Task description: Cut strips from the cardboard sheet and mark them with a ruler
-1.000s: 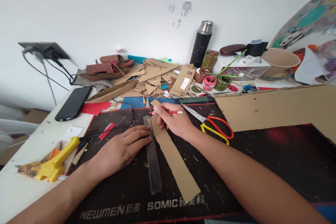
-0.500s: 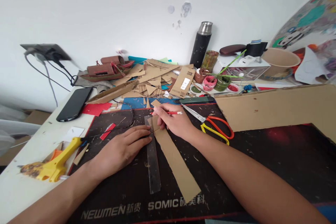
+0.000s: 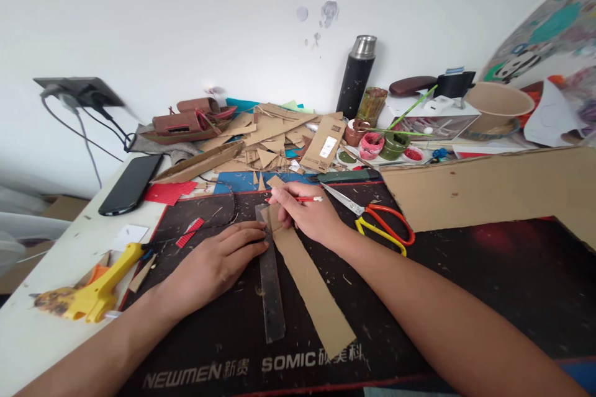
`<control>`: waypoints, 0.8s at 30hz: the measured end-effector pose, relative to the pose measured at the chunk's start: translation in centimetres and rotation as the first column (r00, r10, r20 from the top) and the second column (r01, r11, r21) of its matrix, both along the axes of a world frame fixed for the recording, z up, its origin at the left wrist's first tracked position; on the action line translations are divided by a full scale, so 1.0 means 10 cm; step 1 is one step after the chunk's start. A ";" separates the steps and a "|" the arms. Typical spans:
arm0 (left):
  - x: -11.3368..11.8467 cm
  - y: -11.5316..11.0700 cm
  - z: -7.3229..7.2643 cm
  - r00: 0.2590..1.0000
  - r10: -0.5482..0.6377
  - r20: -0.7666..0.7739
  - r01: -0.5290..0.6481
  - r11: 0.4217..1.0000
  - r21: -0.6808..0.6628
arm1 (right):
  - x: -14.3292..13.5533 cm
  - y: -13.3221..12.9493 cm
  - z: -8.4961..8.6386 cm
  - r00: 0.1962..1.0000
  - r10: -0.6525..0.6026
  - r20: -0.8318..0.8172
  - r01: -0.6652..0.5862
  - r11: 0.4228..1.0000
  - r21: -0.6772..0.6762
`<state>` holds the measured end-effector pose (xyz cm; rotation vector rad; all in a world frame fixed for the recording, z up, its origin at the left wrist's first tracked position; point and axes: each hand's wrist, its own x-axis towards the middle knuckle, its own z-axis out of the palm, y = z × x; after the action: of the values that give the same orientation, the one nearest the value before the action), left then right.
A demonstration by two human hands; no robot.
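My right hand (image 3: 310,212) is closed around a red pencil (image 3: 305,199), which lies almost level with its pale end to the right. The hand rests over the upper end of a long cardboard strip (image 3: 316,291). Under the fingertips of my left hand (image 3: 218,263) is a clear plastic ruler (image 3: 271,304); the fingers lie stretched out on its upper part. At its top, the ruler meets the strip's left edge, and the two spread apart lower down. Scissors (image 3: 382,226) with one red and one yellow handle lie open, right of my right hand. The pencil's tip is hard to see.
Both hands work on a black mat (image 3: 195,353). Left are a yellow glue gun (image 3: 100,288) and a phone (image 3: 130,185). Behind are cardboard scraps (image 3: 274,130), a utility knife (image 3: 349,176), paint jars (image 3: 371,145) and a thermos (image 3: 356,77). A large cardboard piece (image 3: 484,189) lies right.
The view has shifted very slightly. Both hands, the pencil, the ruler and the strip keep practically the same places.
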<state>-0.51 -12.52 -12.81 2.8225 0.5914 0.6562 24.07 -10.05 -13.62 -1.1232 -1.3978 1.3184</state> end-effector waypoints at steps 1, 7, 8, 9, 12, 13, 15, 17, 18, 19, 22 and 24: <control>0.00 0.00 0.00 1.000 -0.002 -0.003 0.002 1.000 0.002 | 0.00 0.00 0.00 1.000 -0.001 -0.001 0.001 1.000 -0.002; -0.01 0.00 -0.02 1.000 0.001 -0.004 -0.001 1.000 -0.010 | -0.01 0.00 0.00 1.000 0.004 -0.012 -0.004 1.000 0.017; -0.01 0.00 -0.02 1.000 0.003 -0.003 -0.003 1.000 -0.013 | -0.01 0.00 0.00 1.000 0.004 -0.012 -0.004 1.000 0.016; -0.01 0.00 -0.02 1.000 0.003 -0.003 -0.003 1.000 -0.015 | 0.00 0.00 0.00 1.000 0.004 -0.009 -0.004 1.000 0.013; -0.01 0.00 -0.01 1.000 0.003 -0.005 -0.003 1.000 -0.019 | 0.00 0.00 0.00 1.000 0.005 -0.001 -0.005 1.000 0.018; -0.01 0.00 -0.01 1.000 0.005 -0.006 -0.005 1.000 -0.019 | 0.00 0.00 0.00 1.000 0.006 -0.001 -0.006 1.000 0.024; -0.01 0.00 -0.01 1.000 0.008 -0.011 -0.008 1.000 -0.014 | 0.00 0.00 -0.01 1.000 0.008 0.003 -0.008 0.999 0.034; -0.01 0.00 -0.01 1.000 0.002 -0.019 -0.003 1.000 -0.008 | -0.01 0.00 -0.01 1.000 0.001 0.012 -0.002 0.999 0.042; -0.01 0.00 -0.01 1.000 -0.002 -0.021 0.002 1.000 -0.005 | 0.00 0.00 0.00 1.000 -0.006 0.019 0.005 0.999 0.045; 0.00 0.00 -0.02 1.000 -0.005 -0.022 0.005 1.000 -0.006 | 0.00 0.00 0.00 1.000 -0.014 0.027 0.013 0.999 0.048; 0.00 0.00 -0.02 1.000 -0.002 -0.005 0.002 1.000 -0.027 | 0.00 -0.01 0.03 0.998 -0.049 0.036 0.047 0.998 0.044; 0.01 0.00 -0.02 1.000 0.004 0.014 -0.003 0.999 -0.038 | 0.01 -0.02 0.04 0.997 -0.072 0.027 0.071 0.997 0.039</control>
<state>-0.44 -12.53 -13.04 2.7799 0.6004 0.6574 24.15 -10.23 -13.26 -1.1595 -1.3848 1.2253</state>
